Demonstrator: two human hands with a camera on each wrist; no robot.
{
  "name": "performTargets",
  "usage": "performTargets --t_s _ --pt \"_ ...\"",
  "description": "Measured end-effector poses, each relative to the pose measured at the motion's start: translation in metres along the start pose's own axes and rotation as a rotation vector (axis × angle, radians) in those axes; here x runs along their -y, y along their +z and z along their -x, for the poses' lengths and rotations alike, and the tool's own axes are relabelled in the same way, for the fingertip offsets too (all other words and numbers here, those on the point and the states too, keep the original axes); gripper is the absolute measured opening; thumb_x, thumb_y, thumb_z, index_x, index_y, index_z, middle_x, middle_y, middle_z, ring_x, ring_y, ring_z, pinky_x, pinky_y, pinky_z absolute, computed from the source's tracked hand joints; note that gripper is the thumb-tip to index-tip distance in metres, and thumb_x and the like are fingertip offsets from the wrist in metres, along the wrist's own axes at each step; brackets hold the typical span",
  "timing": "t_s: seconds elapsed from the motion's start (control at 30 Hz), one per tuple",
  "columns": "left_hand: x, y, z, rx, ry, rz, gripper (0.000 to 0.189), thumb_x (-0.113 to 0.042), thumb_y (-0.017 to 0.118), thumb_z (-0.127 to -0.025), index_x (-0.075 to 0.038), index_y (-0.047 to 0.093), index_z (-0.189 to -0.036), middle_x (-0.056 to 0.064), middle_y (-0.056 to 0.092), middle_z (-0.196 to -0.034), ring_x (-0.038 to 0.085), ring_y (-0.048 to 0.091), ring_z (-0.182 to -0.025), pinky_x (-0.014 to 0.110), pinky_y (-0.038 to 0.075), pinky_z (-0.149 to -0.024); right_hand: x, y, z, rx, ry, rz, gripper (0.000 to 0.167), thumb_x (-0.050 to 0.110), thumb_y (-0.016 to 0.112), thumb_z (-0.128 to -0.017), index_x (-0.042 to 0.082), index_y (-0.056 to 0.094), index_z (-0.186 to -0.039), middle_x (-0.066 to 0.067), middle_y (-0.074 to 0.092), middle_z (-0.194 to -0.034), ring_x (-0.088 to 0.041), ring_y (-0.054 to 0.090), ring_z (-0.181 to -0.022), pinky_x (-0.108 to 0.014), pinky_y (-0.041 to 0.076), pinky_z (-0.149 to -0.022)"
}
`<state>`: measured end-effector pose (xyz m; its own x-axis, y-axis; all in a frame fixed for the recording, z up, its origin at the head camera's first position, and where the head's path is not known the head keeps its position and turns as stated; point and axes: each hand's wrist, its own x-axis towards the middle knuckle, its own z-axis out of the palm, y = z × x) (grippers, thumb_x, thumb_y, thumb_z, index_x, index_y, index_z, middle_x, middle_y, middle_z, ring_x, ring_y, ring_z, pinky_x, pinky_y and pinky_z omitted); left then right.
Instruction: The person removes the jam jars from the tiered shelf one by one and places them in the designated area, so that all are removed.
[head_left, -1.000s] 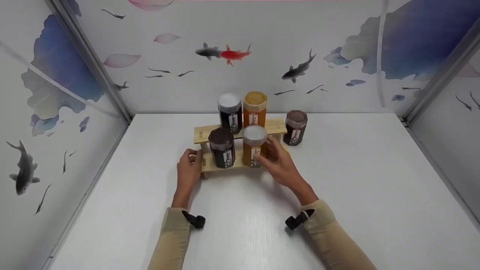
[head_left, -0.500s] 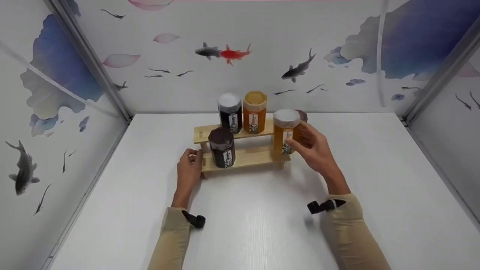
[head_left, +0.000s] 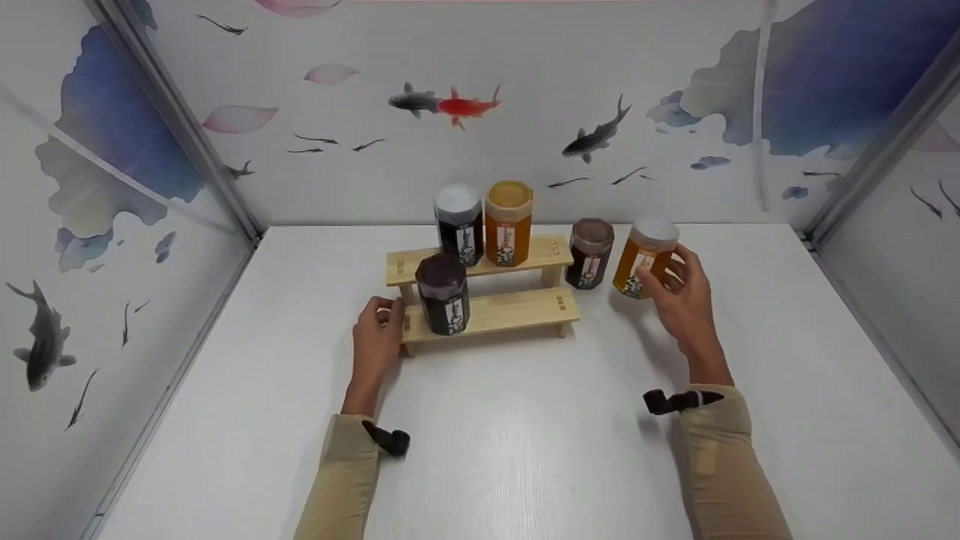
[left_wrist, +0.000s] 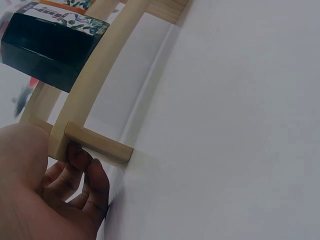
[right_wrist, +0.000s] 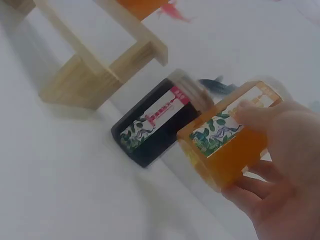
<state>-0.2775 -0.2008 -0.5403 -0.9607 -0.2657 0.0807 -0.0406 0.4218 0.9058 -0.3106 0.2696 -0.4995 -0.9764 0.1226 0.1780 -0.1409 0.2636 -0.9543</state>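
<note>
My right hand (head_left: 686, 307) grips an amber jar (head_left: 646, 255) with a whitish lid, right of the two-tier wooden rack (head_left: 517, 309). The jar is tilted, its base lifted off the table in the right wrist view. My left hand (head_left: 377, 334) pinches the left end of the rack's lower shelf, thumb above and fingertips underneath in the left wrist view. On that shelf stands a dark jar (head_left: 442, 296) with a brown lid. The upper shelf carries a black jar (head_left: 460, 225) with a white lid and an orange jar (head_left: 509, 229) with a yellow lid.
Another dark jar (head_left: 590, 255) with a brown lid stands on the white table (head_left: 495, 435), between the rack and the held jar. A painted wall panel (head_left: 300, 180) rises behind the table's back edge, with more panels at both sides.
My right hand has lifted the amber jar off the lower shelf and carried it right, past the dark jar on the table. The left hand has kept its place on the rack.
</note>
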Motion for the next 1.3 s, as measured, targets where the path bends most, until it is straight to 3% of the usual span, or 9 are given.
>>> performTargets --t_s 0.2,0.43,0.63,0.9,1.3 --pt "-0.001 0.0 0.0 -0.005 -0.004 0.002 0.033 -0.04 0.053 -0.114 -0.01 0.066 -0.121 0.011 0.074 -0.097 0.019 0.064 -0.077 0.032 0.051 -0.062 -0.016 0.005 -0.001 0.051 0.058 0.056 0.083 0.025 0.073 -0.106 0.012 0.022 -0.171 -0.021 0.034 -0.174 -0.041 0.037 -0.16 -0.054 0.032 -0.13" --pt "0.001 0.001 0.0 -0.01 -0.008 -0.007 0.032 -0.038 0.053 -0.114 -0.009 0.065 -0.12 0.008 0.072 -0.091 0.017 0.061 -0.073 0.029 0.049 -0.06 -0.04 0.007 -0.008 0.046 0.04 0.117 0.085 0.038 0.073 -0.105 0.014 0.024 -0.17 -0.017 0.035 -0.175 -0.036 0.035 -0.163 -0.053 0.035 -0.129" --pt "0.0 0.001 -0.002 -0.021 -0.01 0.006 0.029 -0.035 0.055 -0.114 -0.008 0.065 -0.118 0.005 0.067 -0.086 0.015 0.057 -0.07 0.028 0.047 -0.057 -0.042 0.002 -0.02 0.078 0.038 0.207 0.086 0.047 0.069 -0.106 0.013 0.024 -0.171 -0.017 0.037 -0.174 -0.037 0.038 -0.161 -0.053 0.035 -0.129" --pt "0.0 0.002 -0.001 -0.005 -0.024 -0.001 0.03 -0.036 0.054 -0.114 -0.008 0.064 -0.12 0.008 0.07 -0.093 0.016 0.061 -0.075 0.028 0.049 -0.06 -0.042 -0.002 -0.035 0.114 0.039 0.259 0.086 0.045 0.067 -0.107 0.01 0.023 -0.171 -0.019 0.035 -0.174 -0.039 0.038 -0.161 -0.056 0.035 -0.128" --pt "0.0 0.001 -0.001 -0.007 -0.013 0.012 0.031 -0.037 0.054 -0.114 -0.008 0.064 -0.119 0.007 0.068 -0.089 0.017 0.059 -0.073 0.03 0.049 -0.06 -0.043 -0.001 -0.035 0.117 0.05 0.266 0.085 0.046 0.068 -0.107 0.01 0.024 -0.17 -0.019 0.037 -0.174 -0.039 0.037 -0.161 -0.056 0.034 -0.129"
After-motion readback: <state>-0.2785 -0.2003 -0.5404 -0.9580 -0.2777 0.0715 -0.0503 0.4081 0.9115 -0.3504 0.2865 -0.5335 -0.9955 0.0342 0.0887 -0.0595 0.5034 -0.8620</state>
